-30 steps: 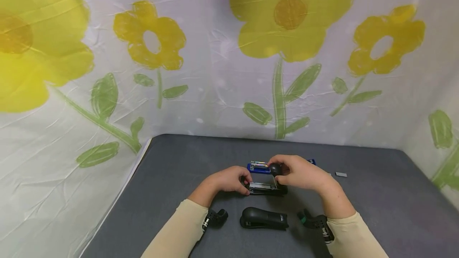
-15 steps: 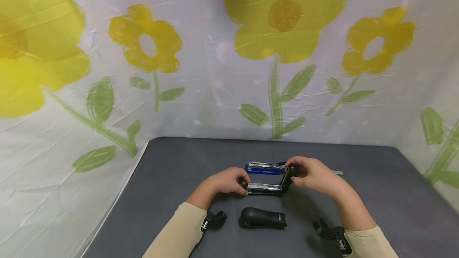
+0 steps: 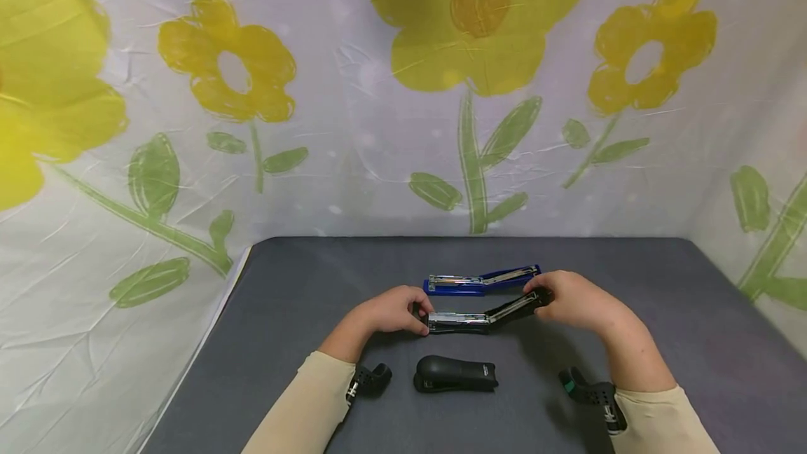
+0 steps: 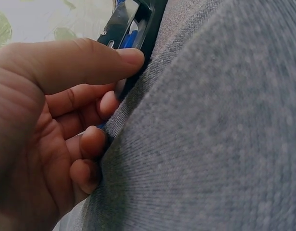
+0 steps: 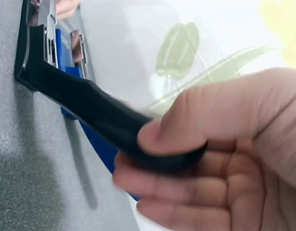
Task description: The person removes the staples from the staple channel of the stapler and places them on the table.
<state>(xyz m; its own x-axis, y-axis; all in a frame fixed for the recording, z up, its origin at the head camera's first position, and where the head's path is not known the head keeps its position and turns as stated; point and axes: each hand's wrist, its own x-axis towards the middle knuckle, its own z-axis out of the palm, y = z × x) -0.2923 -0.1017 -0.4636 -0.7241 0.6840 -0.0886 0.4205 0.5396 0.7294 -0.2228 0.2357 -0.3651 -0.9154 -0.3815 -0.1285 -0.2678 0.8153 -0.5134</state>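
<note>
Below the flower-printed backdrop (image 3: 340, 97), on the middle of the grey table (image 3: 321, 272), the opened black stapler (image 3: 463, 324) is pinched at its left end by the left hand (image 3: 392, 311) and at its raised right end by the right hand (image 3: 580, 305). Its hinge (image 3: 487, 321) might be strained by overbending, or the blue stapler (image 3: 454, 290) just beyond knocked by a slip. Open room is offered toward the table's left and right edges.

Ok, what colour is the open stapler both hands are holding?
The held stapler is black with silvery metal inside, best seen in the head view.
</note>
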